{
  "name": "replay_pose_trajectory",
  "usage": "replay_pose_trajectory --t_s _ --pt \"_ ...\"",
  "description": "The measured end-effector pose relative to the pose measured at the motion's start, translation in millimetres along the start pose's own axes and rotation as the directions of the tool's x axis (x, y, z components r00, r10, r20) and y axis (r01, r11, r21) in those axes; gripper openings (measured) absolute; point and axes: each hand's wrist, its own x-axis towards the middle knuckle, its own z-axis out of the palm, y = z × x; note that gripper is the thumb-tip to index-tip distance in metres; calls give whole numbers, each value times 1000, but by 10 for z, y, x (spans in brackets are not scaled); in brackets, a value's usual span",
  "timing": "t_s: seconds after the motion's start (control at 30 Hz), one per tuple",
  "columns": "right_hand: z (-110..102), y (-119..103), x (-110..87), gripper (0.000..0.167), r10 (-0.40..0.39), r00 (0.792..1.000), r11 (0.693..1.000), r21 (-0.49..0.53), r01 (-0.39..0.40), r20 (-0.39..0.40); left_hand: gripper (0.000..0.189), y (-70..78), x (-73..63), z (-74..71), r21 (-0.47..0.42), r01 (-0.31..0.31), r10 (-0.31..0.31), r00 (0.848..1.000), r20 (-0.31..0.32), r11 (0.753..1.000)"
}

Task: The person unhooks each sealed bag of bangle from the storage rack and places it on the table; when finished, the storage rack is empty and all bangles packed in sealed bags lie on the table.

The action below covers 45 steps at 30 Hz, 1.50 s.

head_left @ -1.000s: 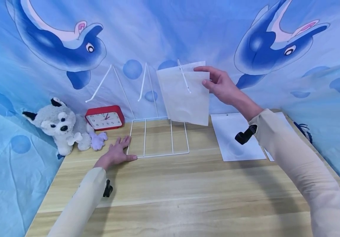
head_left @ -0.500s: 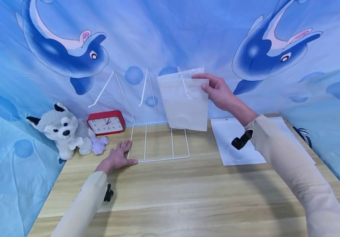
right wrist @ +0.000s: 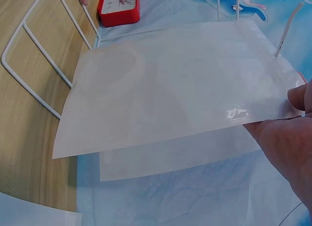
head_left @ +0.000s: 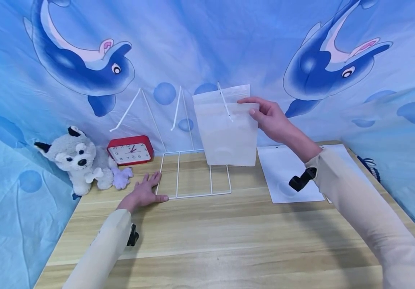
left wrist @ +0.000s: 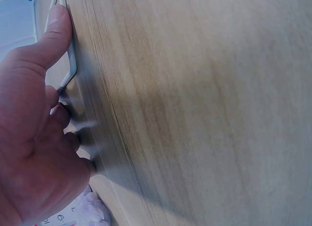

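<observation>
The front bag (head_left: 229,140) has moved a bit lower; the right hand (head_left: 270,118) pinches its top corner by the rack's (head_left: 200,195) hook (head_left: 225,102) (another bag (head_left: 237,92) sits behind); the left hand (head_left: 144,192), spread, touches the rack.

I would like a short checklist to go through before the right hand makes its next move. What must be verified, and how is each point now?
1. Grip: ok. The right hand pinches the front thin milky-white rectangular sheet at its upper corner.
2. Rack support: ok. The left hand rests on the near-left base corner of the white wire rack.
3. Sheets aligned: not ok. The rear milky-white sheet shows above the front one, its top edge sloping differently.
4. Front sheet threaded on the rightmost white wire arm: cannot tell; no hole is clearly visible.
5. Red rectangular clock away from the right hand: ok.
</observation>
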Motion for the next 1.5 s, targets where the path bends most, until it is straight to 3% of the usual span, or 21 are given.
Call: replay_pose_trajectory --t_s 0.37,0.6,0.77,1.0,1.33,1.5 --pt "-20 9 -191 33 -37 999 999 -18 37 8 107 13 -8 -4 -3 0 0 1000 2 1000" --pt "-27 -19 -282 33 -54 998 998 35 52 42 106 29 -8 -14 -7 4 -4 1000 6 1000" --pt "-49 -48 -342 32 -74 996 997 5 74 46 106 39 -9 -31 0 6 -6 1000 7 1000" --pt "-61 -78 -453 33 -88 990 983 170 68 111 109 27 -9 -10 1 11 -11 1000 16 1000" --pt "-39 -107 -637 33 -113 982 959 275 69 149 110 -41 -67 105 11 -10 10 1000 8 1000" --pt "-88 -180 -678 33 -156 977 946 308 105 147 110 -6 -31 56 3 -24 24 1000 -13 1000"
